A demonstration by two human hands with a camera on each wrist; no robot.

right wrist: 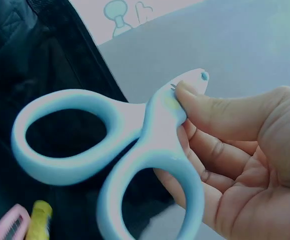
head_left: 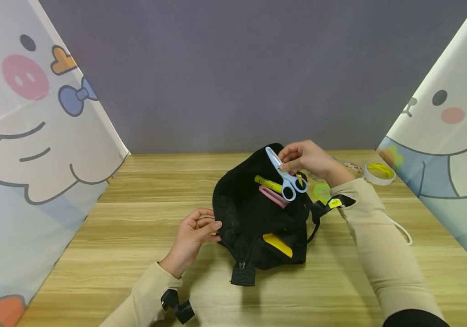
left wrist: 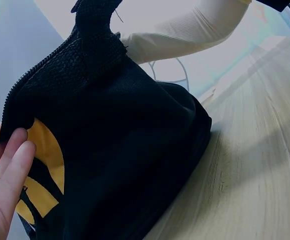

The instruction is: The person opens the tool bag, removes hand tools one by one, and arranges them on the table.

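A black zippered bag (head_left: 254,227) lies on the table with its mouth spread wide. My left hand (head_left: 194,234) pinches the left edge of that mouth between thumb and fingers. Light blue scissors (head_left: 288,187) hang over the bag's mouth, and my right hand (head_left: 305,159) pinches them near the pivot. In the right wrist view both finger loops of the scissors (right wrist: 65,172) point away from the palm. Below them, a yellow marker-like stick (head_left: 268,184) and a pink utility knife (head_left: 273,196) show inside the bag. A yellow patch (head_left: 277,245) shows on the bag's front.
Behind my right wrist stand a white tape roll with a yellow core (head_left: 380,173) and another tape roll (head_left: 353,169). A green ring (head_left: 321,192) lies near the bag's right side. From under my right sleeve a white cord loop (head_left: 403,231) sticks out. A grey panel (head_left: 237,81) closes the back.
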